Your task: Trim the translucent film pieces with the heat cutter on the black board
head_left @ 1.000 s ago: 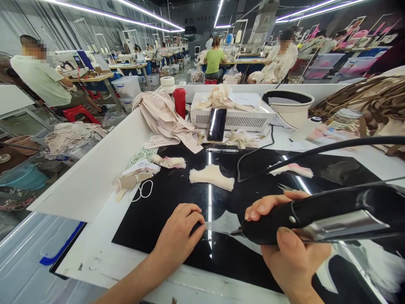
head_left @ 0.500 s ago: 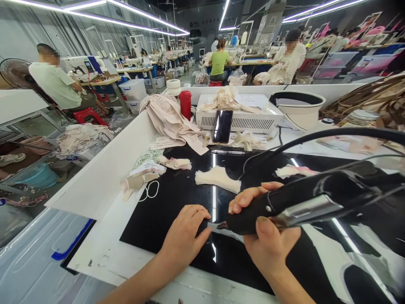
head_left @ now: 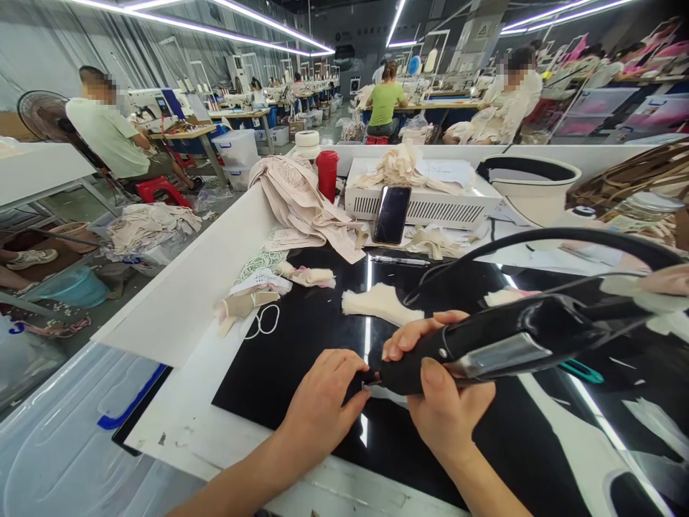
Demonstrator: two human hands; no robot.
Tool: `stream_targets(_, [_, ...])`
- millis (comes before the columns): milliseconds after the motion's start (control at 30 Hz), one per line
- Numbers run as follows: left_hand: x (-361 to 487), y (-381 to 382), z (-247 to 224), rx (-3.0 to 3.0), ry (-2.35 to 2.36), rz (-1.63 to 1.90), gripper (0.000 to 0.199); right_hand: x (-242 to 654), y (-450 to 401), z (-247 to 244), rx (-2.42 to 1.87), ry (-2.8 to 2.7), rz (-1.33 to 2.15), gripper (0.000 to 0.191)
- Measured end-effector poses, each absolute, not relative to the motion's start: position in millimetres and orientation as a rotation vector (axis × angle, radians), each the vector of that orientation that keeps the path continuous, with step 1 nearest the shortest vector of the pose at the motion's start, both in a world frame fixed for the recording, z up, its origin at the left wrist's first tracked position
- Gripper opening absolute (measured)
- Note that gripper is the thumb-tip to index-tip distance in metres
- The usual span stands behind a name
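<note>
Tool [head_left: 484, 330]: my right hand [head_left: 446, 402] wraps it, likely for steering.
Strip [head_left: 386, 393]: my left hand [head_left: 329, 395] meets its end, likely steadying it (pinching or pressing, I can't tell).

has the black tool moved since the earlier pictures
Yes: leftward, toward the left hand, judged against the cream fabric piece; the black tool started further right.

Bare hands [head_left: 327, 393], bare forearms [head_left: 248, 467]
</note>
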State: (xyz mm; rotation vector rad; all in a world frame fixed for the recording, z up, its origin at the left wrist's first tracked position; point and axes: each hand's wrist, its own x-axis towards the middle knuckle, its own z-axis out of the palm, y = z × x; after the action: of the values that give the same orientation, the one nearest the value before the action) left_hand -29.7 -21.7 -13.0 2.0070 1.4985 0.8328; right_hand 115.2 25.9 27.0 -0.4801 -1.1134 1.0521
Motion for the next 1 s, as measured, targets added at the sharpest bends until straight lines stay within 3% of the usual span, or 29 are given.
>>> stream_targets(767, [-31,-21,-13,1.971,1.484,0.957,0.034,110,22,23,-0.471,-1.11,1.073,0.033])
stream_targets(1000, [-37,-23,-15,2.245,1.391,0.843,0.038,131,20,39,-0.49,-1.077,1.036,0.036])
